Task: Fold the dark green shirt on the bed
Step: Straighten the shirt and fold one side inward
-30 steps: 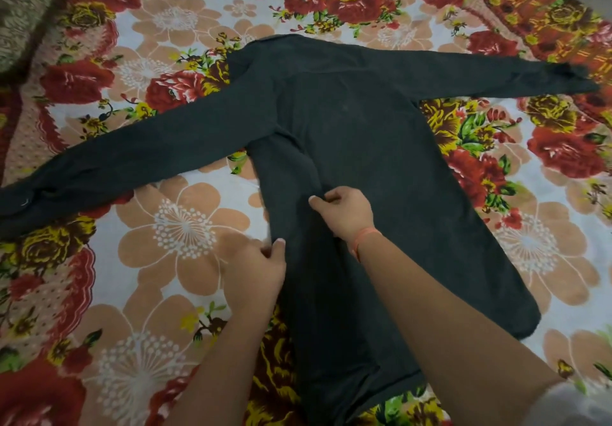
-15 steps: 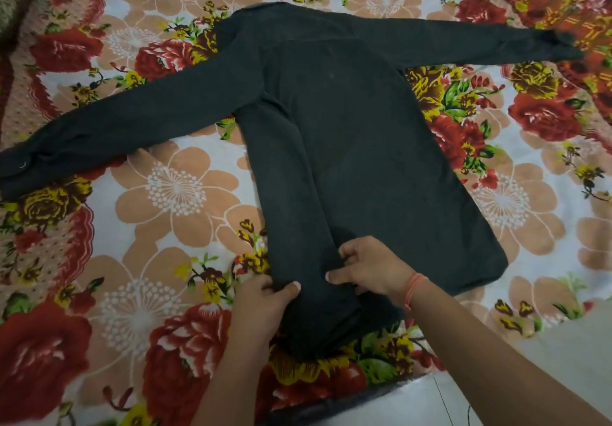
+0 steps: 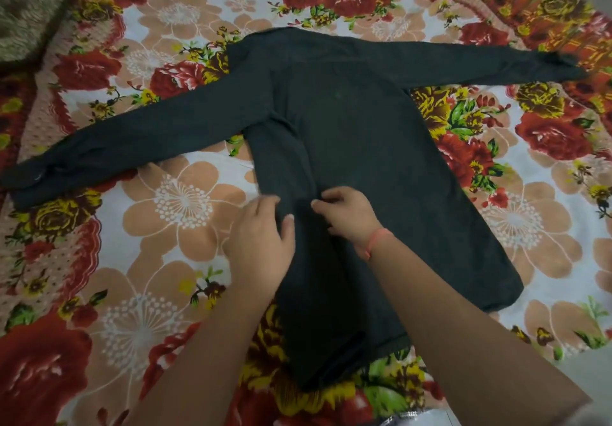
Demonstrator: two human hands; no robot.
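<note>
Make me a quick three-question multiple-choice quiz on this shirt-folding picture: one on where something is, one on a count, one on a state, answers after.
1. Where do the left hand and right hand touch the shirt? A. At a cuff. B. Midway down its body. C. At the collar.
2. How many sleeves lie stretched out sideways? A. None. B. One. C. Two.
3. What state is the shirt's body in? A. One long side folded inward. B. Rolled up. C. Fully flat, unfolded.
Answers: B, both hands sit on the folded strip mid-body; C, a sleeve reaches out each way; A, the strip lies over the body.
</note>
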